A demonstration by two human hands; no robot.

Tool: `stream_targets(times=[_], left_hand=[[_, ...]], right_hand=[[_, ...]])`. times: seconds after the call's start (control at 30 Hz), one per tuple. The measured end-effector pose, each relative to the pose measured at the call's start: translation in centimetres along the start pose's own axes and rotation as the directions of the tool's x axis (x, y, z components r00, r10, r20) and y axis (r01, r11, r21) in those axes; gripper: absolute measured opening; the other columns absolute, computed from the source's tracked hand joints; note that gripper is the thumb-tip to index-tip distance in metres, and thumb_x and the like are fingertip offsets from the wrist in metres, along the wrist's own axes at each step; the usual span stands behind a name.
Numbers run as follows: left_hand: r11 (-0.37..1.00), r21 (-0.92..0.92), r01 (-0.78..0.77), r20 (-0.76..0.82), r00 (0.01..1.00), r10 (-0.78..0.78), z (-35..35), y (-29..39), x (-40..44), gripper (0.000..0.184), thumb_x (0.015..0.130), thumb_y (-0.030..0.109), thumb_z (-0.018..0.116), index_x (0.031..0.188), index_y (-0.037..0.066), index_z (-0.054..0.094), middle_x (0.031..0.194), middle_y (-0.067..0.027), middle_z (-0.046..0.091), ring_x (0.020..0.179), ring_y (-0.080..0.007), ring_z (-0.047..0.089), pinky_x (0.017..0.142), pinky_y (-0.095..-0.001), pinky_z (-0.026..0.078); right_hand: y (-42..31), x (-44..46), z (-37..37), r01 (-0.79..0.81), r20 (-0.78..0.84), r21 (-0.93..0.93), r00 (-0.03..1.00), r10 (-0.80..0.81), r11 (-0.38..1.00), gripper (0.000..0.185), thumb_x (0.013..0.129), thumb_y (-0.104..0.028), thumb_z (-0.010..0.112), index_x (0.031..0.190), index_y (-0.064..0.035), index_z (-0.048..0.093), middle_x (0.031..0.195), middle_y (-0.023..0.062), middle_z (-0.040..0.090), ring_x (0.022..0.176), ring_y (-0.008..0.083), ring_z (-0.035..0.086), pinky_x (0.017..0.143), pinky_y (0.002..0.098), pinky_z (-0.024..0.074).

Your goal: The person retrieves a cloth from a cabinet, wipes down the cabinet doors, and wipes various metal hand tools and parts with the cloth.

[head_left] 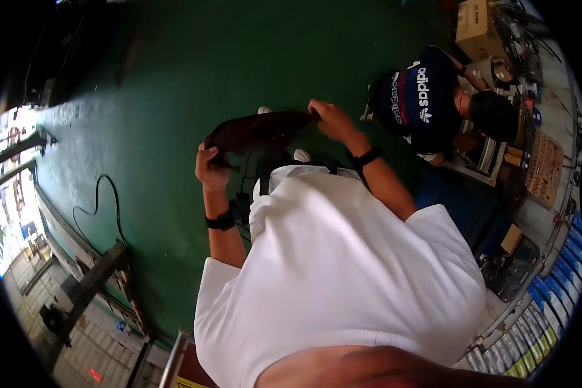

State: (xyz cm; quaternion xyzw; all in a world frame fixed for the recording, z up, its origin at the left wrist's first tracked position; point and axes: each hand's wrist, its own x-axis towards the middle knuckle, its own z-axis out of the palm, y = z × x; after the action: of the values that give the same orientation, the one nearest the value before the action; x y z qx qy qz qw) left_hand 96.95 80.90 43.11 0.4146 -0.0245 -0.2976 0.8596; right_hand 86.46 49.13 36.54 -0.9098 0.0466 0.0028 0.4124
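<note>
A dark maroon cloth (258,134) is stretched between my two hands, in front of my white shirt and above the green floor. My left hand (212,168) grips one end, its fingers closed on the edge. The other end is pinched in my right hand (333,121), which is held a little farther forward. The cloth sags slightly between them. Both wrists carry black bands. Parts of my shoes show beyond and below the cloth.
To the right a person in a dark shirt (410,97) bends over a cluttered workbench (553,97). A cardboard box (477,29) stands at its far end. Blue and silver packages line the lower right. At left are a black cable (118,207) and metal frames (97,271).
</note>
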Motion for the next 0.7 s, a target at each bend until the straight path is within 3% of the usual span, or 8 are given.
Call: stream_targets(times=[0.1, 0.23, 0.3, 0.4, 0.47, 0.53, 0.6, 0.7], left_hand=[[0.978, 0.191, -0.088, -0.123, 0.986, 0.113, -0.1, 0.9, 9.5, 0.046, 0.080, 0.027, 0.047, 0.110, -0.006, 0.060, 0.105, -0.0203, 0.065, 0.099, -0.0300, 0.060, 0.082, -0.0376, 0.050], [0.974, 0.211, 0.076, 0.083, 0.992, -0.095, 3.8, 3.5, 23.2, 0.047, 0.080, 0.027, 0.047, 0.110, -0.007, 0.061, 0.105, -0.0199, 0.065, 0.101, -0.0300, 0.060, 0.086, -0.0377, 0.048], [0.949, 0.284, 0.138, 0.426, 0.868, -0.254, 9.1, 4.6, 28.9, 0.040, 0.085, 0.021, 0.044, 0.108, -0.008, 0.060, 0.109, -0.0159, 0.064, 0.100, -0.0263, 0.059, 0.092, -0.0347, 0.044], [0.819, 0.495, 0.291, 0.395, 0.764, -0.510, 10.9, 2.4, 37.7, 0.051, 0.082, 0.031, 0.047, 0.113, -0.007, 0.061, 0.107, -0.0119, 0.066, 0.097, -0.0225, 0.059, 0.092, -0.0313, 0.041], [0.779, 0.594, 0.202, 0.540, 0.617, -0.573, 16.0, 2.0, 42.1, 0.053, 0.082, 0.036, 0.048, 0.112, -0.006, 0.061, 0.105, -0.0094, 0.066, 0.094, -0.0185, 0.057, 0.088, -0.0292, 0.040], [0.703, 0.663, 0.258, 0.536, 0.492, -0.686, 19.2, 0.6, 46.0, 0.052, 0.084, 0.039, 0.049, 0.111, -0.003, 0.062, 0.103, -0.0060, 0.065, 0.093, -0.0149, 0.056, 0.083, -0.0276, 0.041], [0.657, 0.687, 0.309, 0.483, 0.481, -0.732, 23.9, -2.3, 49.9, 0.047, 0.088, 0.040, 0.047, 0.105, -0.001, 0.065, 0.094, -0.0032, 0.065, 0.088, -0.0124, 0.054, 0.076, -0.0268, 0.041], [0.730, 0.653, 0.202, 0.561, 0.517, -0.646, 28.8, -5.3, 55.3, 0.042, 0.096, 0.035, 0.042, 0.087, 0.000, 0.064, 0.078, -0.0012, 0.062, 0.077, -0.0122, 0.053, 0.070, -0.0284, 0.040]], right_hand=[[3.8, 5.0, -1.6, -0.161, -0.090, 0.033, 0.983, 0.163, 0.986, 0.031, 0.071, 0.007, 0.056, 0.099, -0.0052, 0.053, 0.085, 0.0169, 0.060, 0.088, 0.0402, 0.061, 0.073, 0.0459, 0.0479], [8.9, 9.9, -3.4, -0.214, -0.249, -0.068, 0.950, 0.191, 0.975, 0.027, 0.077, 0.003, 0.056, 0.102, -0.0053, 0.057, 0.090, 0.0173, 0.063, 0.088, 0.0390, 0.061, 0.075, 0.0459, 0.0481], [9.4, 11.9, -5.6, -0.313, -0.311, -0.125, 0.913, 0.263, 0.941, 0.027, 0.078, 0.002, 0.056, 0.104, -0.0050, 0.058, 0.092, 0.0175, 0.063, 0.089, 0.0386, 0.061, 0.075, 0.0455, 0.0483], [10.3, 14.4, -9.6, -0.407, -0.356, 0.008, 0.853, 0.383, 0.913, 0.028, 0.079, 0.000, 0.057, 0.106, -0.0040, 0.060, 0.095, 0.0180, 0.065, 0.090, 0.0379, 0.062, 0.076, 0.0445, 0.0489], [11.4, 15.9, -12.7, -0.391, -0.384, 0.148, 0.824, 0.417, 0.908, 0.027, 0.079, -0.001, 0.058, 0.106, -0.0033, 0.061, 0.096, 0.0184, 0.065, 0.089, 0.0377, 0.063, 0.076, 0.0439, 0.0493], [12.8, 16.0, -14.9, -0.491, -0.542, 0.227, 0.654, 0.528, 0.841, 0.024, 0.080, -0.005, 0.060, 0.104, -0.0017, 0.060, 0.093, 0.0195, 0.066, 0.088, 0.0382, 0.063, 0.075, 0.0428, 0.0498], [17.7, 15.4, -17.9, -0.742, -0.437, 0.293, 0.457, 0.774, 0.603, 0.025, 0.081, -0.014, 0.060, 0.102, -0.0005, 0.060, 0.097, 0.0225, 0.067, 0.090, 0.0400, 0.064, 0.076, 0.0447, 0.0508], [26.4, 14.8, -20.9, -0.830, -0.161, 0.223, 0.487, 0.859, 0.512, 0.028, 0.083, -0.020, 0.060, 0.105, -0.0026, 0.061, 0.098, 0.0226, 0.067, 0.091, 0.0385, 0.065, 0.075, 0.0441, 0.0512]])
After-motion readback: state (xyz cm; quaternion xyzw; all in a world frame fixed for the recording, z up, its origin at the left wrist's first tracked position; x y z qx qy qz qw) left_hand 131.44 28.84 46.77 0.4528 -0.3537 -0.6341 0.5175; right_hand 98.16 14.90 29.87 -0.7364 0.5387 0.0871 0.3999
